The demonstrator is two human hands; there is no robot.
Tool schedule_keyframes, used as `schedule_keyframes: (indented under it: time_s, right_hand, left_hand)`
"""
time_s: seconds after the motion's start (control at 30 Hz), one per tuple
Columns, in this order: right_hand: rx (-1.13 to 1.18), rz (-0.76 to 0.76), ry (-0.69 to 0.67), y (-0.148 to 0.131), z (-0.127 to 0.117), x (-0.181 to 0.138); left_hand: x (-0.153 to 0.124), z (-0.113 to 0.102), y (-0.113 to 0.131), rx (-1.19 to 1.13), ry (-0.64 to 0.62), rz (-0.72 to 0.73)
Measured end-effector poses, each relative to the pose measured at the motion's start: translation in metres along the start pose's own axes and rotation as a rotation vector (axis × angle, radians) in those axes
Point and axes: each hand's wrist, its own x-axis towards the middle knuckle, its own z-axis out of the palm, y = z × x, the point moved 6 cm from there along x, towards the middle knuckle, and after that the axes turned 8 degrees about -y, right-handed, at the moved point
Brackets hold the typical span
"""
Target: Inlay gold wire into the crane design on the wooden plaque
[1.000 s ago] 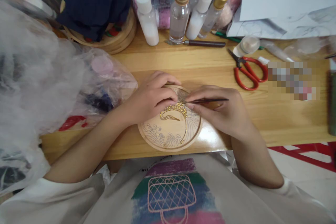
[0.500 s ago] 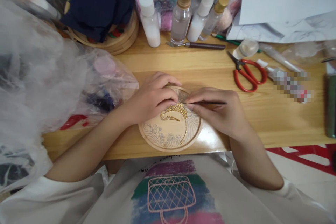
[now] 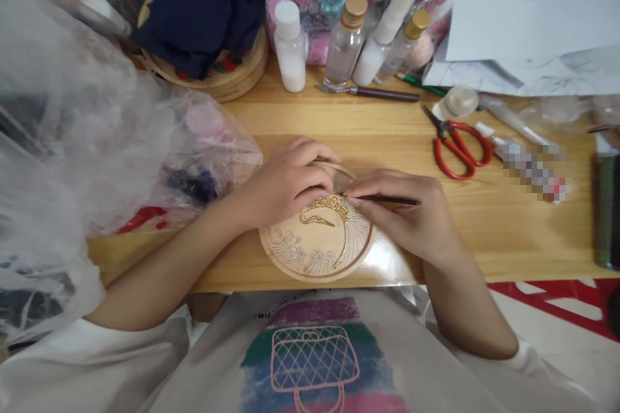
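Observation:
A round wooden plaque (image 3: 290, 251) lies near the table's front edge, with a line drawing of waves and feathers. Gold wire (image 3: 317, 216) outlines a crane's head, neck and scale-like feathers on it. My left hand (image 3: 295, 184) rests over the plaque's upper left, fingers curled, index finger and thumb pressed close beside the wire; what they pinch is hidden. From the right, my right hand (image 3: 411, 210) grips a thin dark-handled tool (image 3: 387, 199) between thumb and fingers. The tool's tip meets the upper gold feathers, near my left fingertips.
Red-handled pliers (image 3: 460, 145) and a tube (image 3: 527, 168) lie right. Behind are a brown-handled craft knife (image 3: 385, 94), a clear bottle (image 3: 343, 55), a white-capped bottle (image 3: 290, 51) and paper sheets (image 3: 527, 32). Plastic bags (image 3: 121, 142) crowd the left, below a dark blue cloth (image 3: 203, 10).
The view has shifted slightly, so the tabletop things appear a little lower. Both hands keep nearly the same pose on the plaque, and the tool stays in my right hand.

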Motion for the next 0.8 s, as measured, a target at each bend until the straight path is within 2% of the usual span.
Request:
schedule_keyframes:
  time_s: [0.17,0.33,0.53,0.8]
  right_hand:
    - [0.001,0.005,0.017,0.0,0.0,0.0]
    - [-0.008,0.005,0.039,-0.001,0.001,-0.001]
    - [-0.013,0.022,0.049,-0.002,0.002,0.0]
    - [0.008,0.045,0.076,-0.001,0.002,-0.001]
  left_hand:
    - [0.0,0.0,0.001,0.025,-0.014,-0.005]
    - [0.001,0.001,0.003,0.031,-0.04,-0.084]
    - [-0.002,-0.001,0.012,0.079,0.042,-0.093]
    - [-0.004,0.0,0.012,-0.012,0.038,-0.19]
